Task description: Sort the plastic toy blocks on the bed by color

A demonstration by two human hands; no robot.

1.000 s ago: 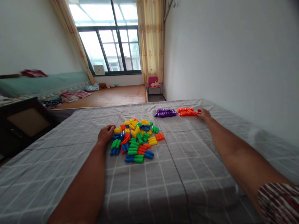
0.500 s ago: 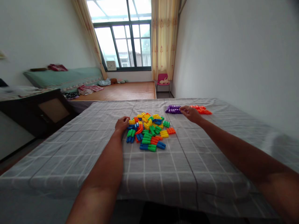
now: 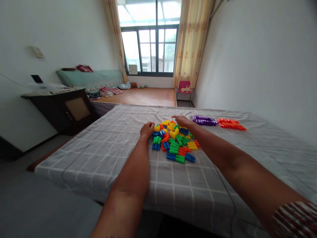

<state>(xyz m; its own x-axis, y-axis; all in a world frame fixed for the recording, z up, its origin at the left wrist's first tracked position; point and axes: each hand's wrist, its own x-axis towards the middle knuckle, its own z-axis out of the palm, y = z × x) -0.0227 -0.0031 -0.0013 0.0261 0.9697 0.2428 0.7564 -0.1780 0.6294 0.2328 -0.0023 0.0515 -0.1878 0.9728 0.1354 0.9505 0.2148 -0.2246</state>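
A loose heap of plastic bullet-shaped building blocks in yellow, green, blue and orange lies on the checked cloth. Among them are a yellow block [image 3: 174,133], a green block [image 3: 180,159] and a blue block [image 3: 189,157]. My left hand [image 3: 147,129] rests at the heap's left edge with curled fingers, beside another yellow block [image 3: 157,128]; what the fingers hold, if anything, is hidden. Over the far side of the heap, my right hand [image 3: 180,120] reaches with fingers stretched out, and nothing shows in them.
Purple blocks [image 3: 205,121] stand in rows at the far right of the cloth-covered table [image 3: 104,145], with orange blocks [image 3: 232,124] beside them. Beyond are a bed [image 3: 146,95] and a pink chair [image 3: 185,86]. A dark cabinet [image 3: 56,114] is at left.
My right hand has moved left, from the purple and orange rows to the heap. My left hand stays at the heap's left edge. The whole view has shifted, so things appear farther right.
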